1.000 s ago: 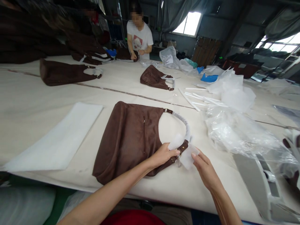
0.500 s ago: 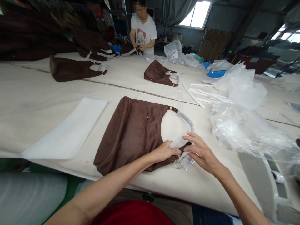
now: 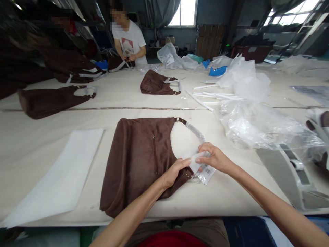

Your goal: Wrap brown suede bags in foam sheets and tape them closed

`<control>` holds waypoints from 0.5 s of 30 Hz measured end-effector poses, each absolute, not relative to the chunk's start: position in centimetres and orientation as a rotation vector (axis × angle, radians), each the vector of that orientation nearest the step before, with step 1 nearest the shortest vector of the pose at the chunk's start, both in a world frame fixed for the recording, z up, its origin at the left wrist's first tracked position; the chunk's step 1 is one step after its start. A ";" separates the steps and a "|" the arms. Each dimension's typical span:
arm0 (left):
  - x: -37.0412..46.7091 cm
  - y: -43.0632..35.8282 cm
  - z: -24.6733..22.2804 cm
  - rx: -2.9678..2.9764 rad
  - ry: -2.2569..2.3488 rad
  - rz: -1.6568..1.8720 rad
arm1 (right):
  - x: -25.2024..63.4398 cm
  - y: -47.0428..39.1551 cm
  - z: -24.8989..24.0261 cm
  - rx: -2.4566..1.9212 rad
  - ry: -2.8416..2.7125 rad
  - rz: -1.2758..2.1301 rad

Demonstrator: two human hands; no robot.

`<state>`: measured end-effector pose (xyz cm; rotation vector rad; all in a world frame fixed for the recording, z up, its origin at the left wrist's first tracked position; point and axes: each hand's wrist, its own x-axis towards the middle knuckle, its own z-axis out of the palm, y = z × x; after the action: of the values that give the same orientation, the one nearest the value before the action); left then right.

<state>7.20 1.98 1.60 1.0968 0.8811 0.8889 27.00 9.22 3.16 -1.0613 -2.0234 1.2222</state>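
Note:
A brown handbag (image 3: 140, 151) lies flat before me, its zip upright in view and its wrapped strap (image 3: 195, 130) curving out to the right. At the strap's near end, my left hand (image 3: 177, 170) pinches a piece of white wrapping paper (image 3: 196, 163) against the strap. My right hand (image 3: 213, 157) is closed on the same paper from the other side, thumb and fingers pressed together. Below my right hand hangs a clear plastic packet with a barcode tag (image 3: 206, 175), partly hidden by the fingers.
White foam sheet (image 3: 59, 175) lies left of the bag. Two more brown handbags, one left (image 3: 51, 99) and one mid-table (image 3: 154, 84), lie farther back. White sticks (image 3: 216, 96), crumpled plastic (image 3: 262, 123) and a grey tape dispenser (image 3: 290, 178) are at right. A co-worker (image 3: 130, 43) stands across the table.
My right hand's fingers, spread before, have closed on the white paper, which now wraps over the strap end. My left hand stays at the strap end. The camera view has turned right.

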 end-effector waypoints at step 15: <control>7.8 1.4 1.5 1.042 0.864 0.841 | 27.0 13.0 5.6 -0.882 -2.187 2.113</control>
<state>7.81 1.42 1.49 1.0418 0.8637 0.8409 27.01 12.95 5.58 -0.8825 -2.1871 2.1131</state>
